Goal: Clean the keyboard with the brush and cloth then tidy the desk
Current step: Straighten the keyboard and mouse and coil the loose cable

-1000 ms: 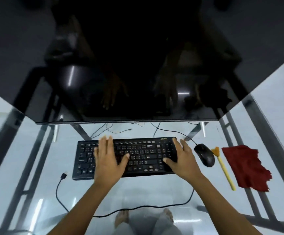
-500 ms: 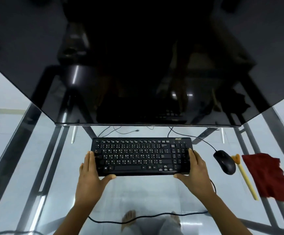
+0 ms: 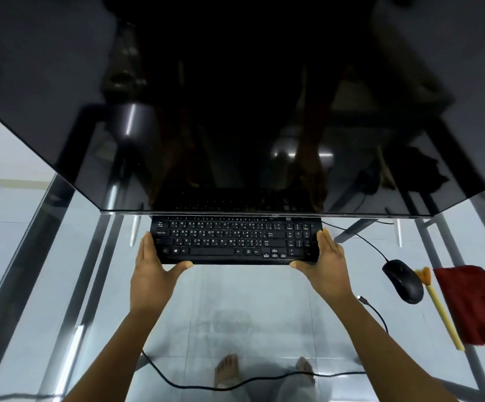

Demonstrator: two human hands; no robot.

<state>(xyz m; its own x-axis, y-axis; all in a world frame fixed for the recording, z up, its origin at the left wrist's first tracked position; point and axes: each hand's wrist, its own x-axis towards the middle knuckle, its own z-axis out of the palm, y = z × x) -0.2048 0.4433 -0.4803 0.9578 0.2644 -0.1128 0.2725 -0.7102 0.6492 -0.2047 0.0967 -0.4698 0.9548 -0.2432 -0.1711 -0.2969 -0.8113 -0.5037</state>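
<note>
Black rectangular plastic keyboard (image 3: 235, 242), centre frame: likely light, stiff; take by short ends, where left hand (image 3: 154, 265) and right hand (image 3: 326, 262) press with straight fingers.

On the desk (image 3: 235, 303), the keyboard (image 3: 235, 242) lies before the monitor (image 3: 235, 111); mouse (image 3: 403, 281), brush (image 3: 438, 306), cloth (image 3: 478, 303) follow rightward.
</note>
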